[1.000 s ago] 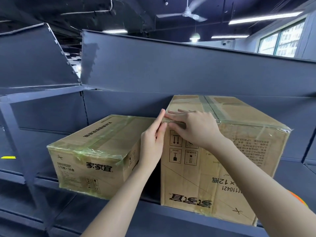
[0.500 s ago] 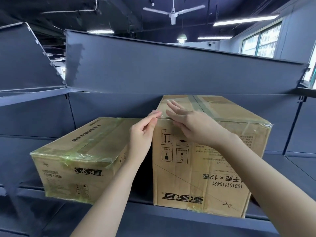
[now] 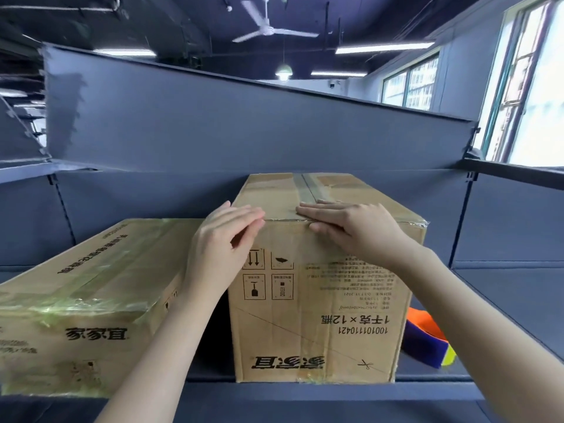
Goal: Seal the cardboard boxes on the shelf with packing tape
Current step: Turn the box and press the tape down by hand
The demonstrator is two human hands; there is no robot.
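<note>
Shelf (image 3: 335,392): dark blue-grey sheet metal, flat and matt; its near lip runs left to right under both boxes.
Left box (image 3: 91,300): brown corrugated cardboard, rectangular, lying low on the shelf; glossy, wrinkled yellowish tape covers its top and near edge; long axis runs near to far, angled toward the right.
Right box (image 3: 320,300): brown cardboard, taller, standing on the shelf just right of the left box with a dark gap between them; its printed text and symbols are upside down; long axis runs near to far.
Tape dispenser (image 3: 427,340): orange, purple and yellow, on the shelf just right of the right box, partly hidden behind the right forearm.
Left hand (image 3: 222,242): raised at the right box's near left top corner, palm toward the box, fingers extended and held together, tips on the top edge.
Right hand (image 3: 351,230): palm down, fingers straight and pressed together, flat across the near top edge where clear tape (image 3: 308,190) runs near to far along the centre seam.
Back panel (image 3: 244,132): smooth blue-grey sheet, far behind the boxes.
</note>
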